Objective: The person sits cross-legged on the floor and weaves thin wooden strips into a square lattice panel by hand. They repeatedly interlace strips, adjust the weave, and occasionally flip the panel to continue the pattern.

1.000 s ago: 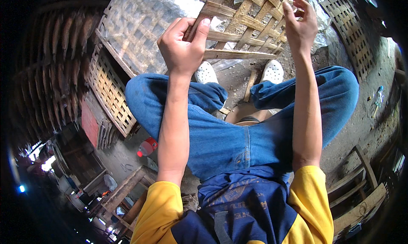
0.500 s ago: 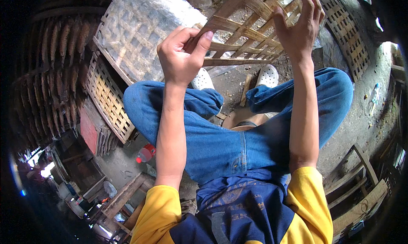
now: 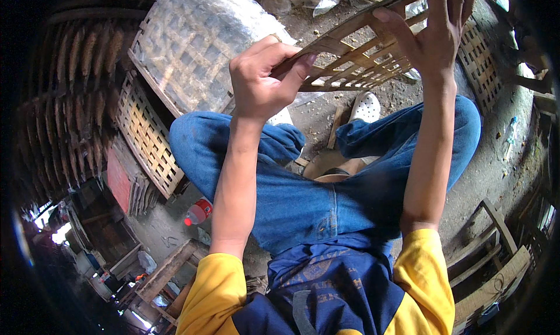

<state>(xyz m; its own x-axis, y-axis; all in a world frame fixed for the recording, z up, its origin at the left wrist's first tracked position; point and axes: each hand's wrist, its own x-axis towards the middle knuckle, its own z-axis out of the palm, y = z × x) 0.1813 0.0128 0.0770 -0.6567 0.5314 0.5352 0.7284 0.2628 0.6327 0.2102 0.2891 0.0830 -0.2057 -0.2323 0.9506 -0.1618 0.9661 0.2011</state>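
The woven panel (image 3: 366, 56) tilts between the two hands, its far edge partly hidden behind the right fingers. The left hand (image 3: 265, 78) pinches its near corner, thumb on top, other fingers mostly out of sight. The right hand (image 3: 436, 37) is at the opposite end; its fingertips are cut off, so whether it grips is unclear. Below the grip is a white shoe (image 3: 366, 107); left of it, a plastic-covered basket (image 3: 189, 49).

Top's pretty bright, with the plastic sheet (image 3: 230, 14) nearly blown out, but the left's murky and the fisheye rim (super bendy) fades to black.
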